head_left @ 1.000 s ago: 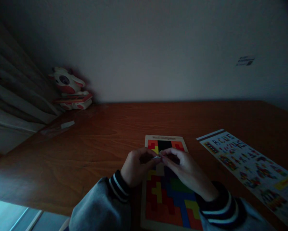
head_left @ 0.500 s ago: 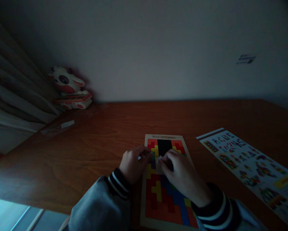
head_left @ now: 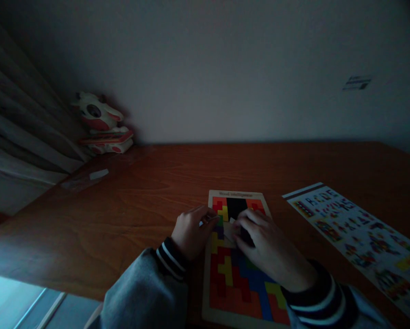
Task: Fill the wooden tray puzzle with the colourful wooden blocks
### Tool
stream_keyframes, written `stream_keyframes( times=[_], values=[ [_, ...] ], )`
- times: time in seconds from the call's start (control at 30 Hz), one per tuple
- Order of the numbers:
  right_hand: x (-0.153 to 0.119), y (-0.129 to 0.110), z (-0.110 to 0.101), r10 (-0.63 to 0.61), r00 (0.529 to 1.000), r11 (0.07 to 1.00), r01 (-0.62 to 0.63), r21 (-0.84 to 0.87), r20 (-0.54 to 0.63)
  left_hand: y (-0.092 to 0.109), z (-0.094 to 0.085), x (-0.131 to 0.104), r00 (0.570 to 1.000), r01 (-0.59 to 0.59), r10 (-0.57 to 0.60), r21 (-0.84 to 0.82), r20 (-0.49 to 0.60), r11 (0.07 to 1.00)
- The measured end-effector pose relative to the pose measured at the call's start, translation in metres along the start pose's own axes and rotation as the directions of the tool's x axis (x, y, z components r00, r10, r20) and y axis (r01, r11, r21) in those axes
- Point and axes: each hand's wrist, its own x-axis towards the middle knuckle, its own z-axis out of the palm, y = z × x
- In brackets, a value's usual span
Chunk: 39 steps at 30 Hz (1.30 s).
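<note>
A wooden block puzzle board lies upright in front of me, filled largely with red, yellow, blue and orange pieces. Its upper part has a black patch. My left hand is over the board's left edge with fingers pinched; a small pale edge shows between them, too dim to name. Over the middle of the board, my right hand has its thumb and fingers curled together, their tips beside a pale patch. Whatever lies inside the right fingers is hidden.
A printed pattern sheet lies right of the board. At the back left stands a cow-shaped toy near the curtain. Clear plastic with a white label rests on the brown table by its left edge.
My right hand has shifted slightly right, and more of the pale patch shows beside its fingertips. The left hand stays pinched in nearly the same place. The whole view has moved a little.
</note>
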Motion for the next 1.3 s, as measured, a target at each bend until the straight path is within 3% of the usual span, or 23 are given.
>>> stream_keyframes(
  times=[0.23, 0.47, 0.67, 0.93, 1.17, 1.3],
  values=[
    [0.003, -0.001, 0.011, -0.010, 1.000, 0.998, 0.009, -0.065, -0.004, 0.000, -0.001, 0.000, 1.000, -0.020, 0.021, -0.008, 0.015, 1.000],
    [0.004, -0.008, 0.005, -0.100, 0.995, 0.986, 0.099, -0.131, -0.002, -0.001, 0.000, 0.000, 0.999, -0.027, 0.027, -0.009, 0.018, 1.000],
    [0.004, -0.004, 0.010, -0.046, 0.998, 0.994, 0.042, -0.100, -0.042, -0.001, 0.000, 0.000, 0.999, -0.029, 0.029, 0.002, 0.028, 1.000],
    [0.002, -0.004, 0.014, -0.024, 1.000, 0.993, 0.023, -0.115, -0.008, 0.000, -0.001, 0.000, 0.999, -0.033, 0.032, 0.007, 0.026, 0.999],
    [0.001, -0.004, 0.014, -0.022, 0.999, 0.999, 0.021, -0.025, -0.037, -0.002, 0.000, -0.001, 0.998, -0.045, 0.045, 0.001, 0.032, 0.999],
    [0.003, 0.001, 0.009, 0.015, 0.995, 0.991, -0.001, 0.135, -0.103, -0.002, 0.000, -0.001, 0.999, -0.039, 0.039, 0.008, 0.024, 0.999]
  ],
)
